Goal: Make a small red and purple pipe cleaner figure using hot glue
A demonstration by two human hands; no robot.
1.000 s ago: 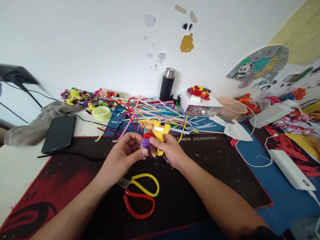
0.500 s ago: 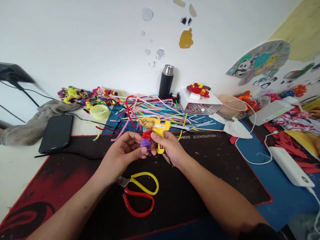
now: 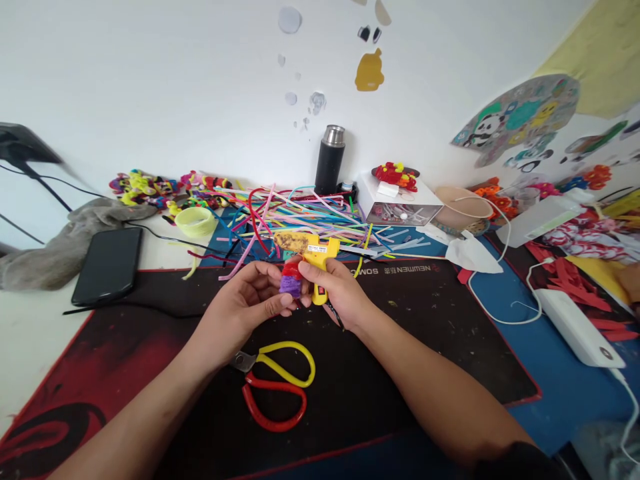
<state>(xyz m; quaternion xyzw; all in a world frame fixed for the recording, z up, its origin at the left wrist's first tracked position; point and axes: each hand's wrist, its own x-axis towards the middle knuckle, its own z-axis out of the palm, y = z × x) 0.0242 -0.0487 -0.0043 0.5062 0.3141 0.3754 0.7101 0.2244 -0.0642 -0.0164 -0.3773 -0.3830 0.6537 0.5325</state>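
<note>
A small fuzzy piece of purple and red pipe cleaner [image 3: 290, 285] is pinched in the fingers of my left hand [image 3: 245, 297]. My right hand [image 3: 345, 293] grips a yellow hot glue gun [image 3: 320, 250] by its handle, with its stained front part pointing left above the fuzzy piece. The right fingertips also reach the fuzzy piece, or lie very close to it. Below my hands, scissors with one yellow and one red handle [image 3: 275, 405] lie on the black and red mat [image 3: 400, 373]; my left wrist hides their blades.
Loose pipe cleaners [image 3: 300, 217] spread behind the mat. Behind them stand a black flask [image 3: 330, 160] and a white drawer box [image 3: 400, 203]. To the left are a phone [image 3: 107, 265] and a pale green bowl [image 3: 195, 222]; a white power bank [image 3: 575, 327] with cables lies right.
The whole view has shifted slightly. Both hands keep nearly the same pose, still holding the fuzzy piece and the glue gun.
</note>
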